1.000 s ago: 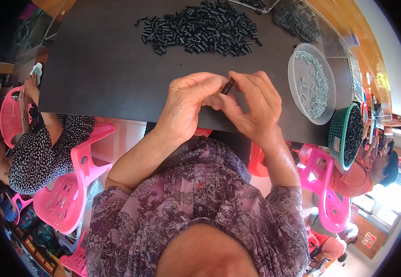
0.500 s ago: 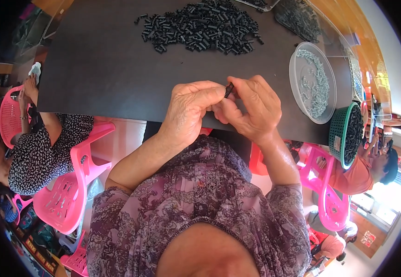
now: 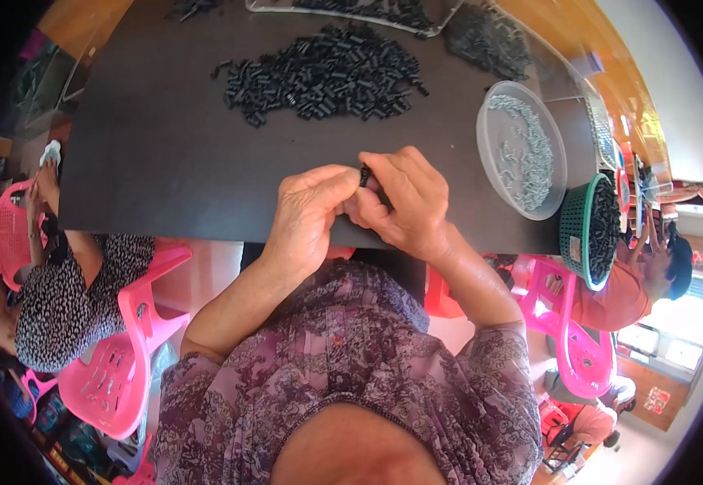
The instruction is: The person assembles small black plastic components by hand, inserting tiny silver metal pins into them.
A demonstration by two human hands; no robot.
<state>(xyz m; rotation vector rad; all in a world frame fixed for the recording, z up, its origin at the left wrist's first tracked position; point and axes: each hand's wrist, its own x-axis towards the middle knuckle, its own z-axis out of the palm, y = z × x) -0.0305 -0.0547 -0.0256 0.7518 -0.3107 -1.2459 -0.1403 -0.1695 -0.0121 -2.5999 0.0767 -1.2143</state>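
Note:
Both of my hands meet above the near edge of the dark table (image 3: 165,153). Between the fingertips sits a small black plastic piece (image 3: 364,175). My left hand (image 3: 312,206) pinches it from the left, thumb and fingers pressed together. From the right, my right hand (image 3: 406,198) grips it with bent fingers. Most of the piece is hidden by the fingers. Farther out lies a heap of small black tube-shaped plastic parts (image 3: 327,73). To the right stands a round clear plastic tray (image 3: 493,166) holding many small silvery metal pieces (image 3: 533,153), perhaps springs or screws.
A green basket (image 3: 575,226) full of black parts stands at the table's right corner. At the far side are a clear bag of dark parts (image 3: 489,40) and a white-rimmed tray (image 3: 351,16). Pink chairs (image 3: 109,384) and other people sit to both sides.
The view has shifted, showing more of the table's far side. Both hands still hold the small black piece together, and it now stands more upright between the fingertips.

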